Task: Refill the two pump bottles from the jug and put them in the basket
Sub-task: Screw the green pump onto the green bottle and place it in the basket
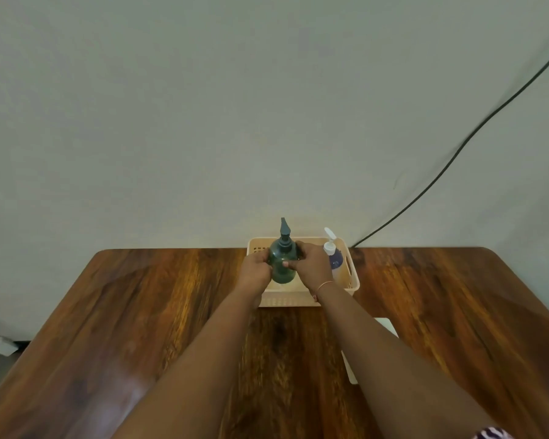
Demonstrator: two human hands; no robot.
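So the dark green pump bottle [282, 261] is right over the beige basket [352, 280] at the far edge of the counter [140, 312], standing upright with its long axis vertical and the pump nozzle pointing up and away. Both hands are wrapped around its body: the left hand [255, 267] cups the left side, the right hand [311, 264] has the right side, thumb across the front. Fingers are curled closed on it, no gap that I can see. The bottle sits dead between them, so neither hand is really nearer.

The other pump bottle [333, 255], white pump with bluish stuff inside, is already standing in the right part of the basket, just beside the right hand.

My read: this is the last bit, and it looks like a straight drop down into the left half, keeping clear of that white pump.

Hard to tell whether the green bottle's base is already touching the basket floor, since hands and basket wall hide it. The jug isn't clearly visible; something white [387, 324] pokes out from behind the right forearm, mostly covered.
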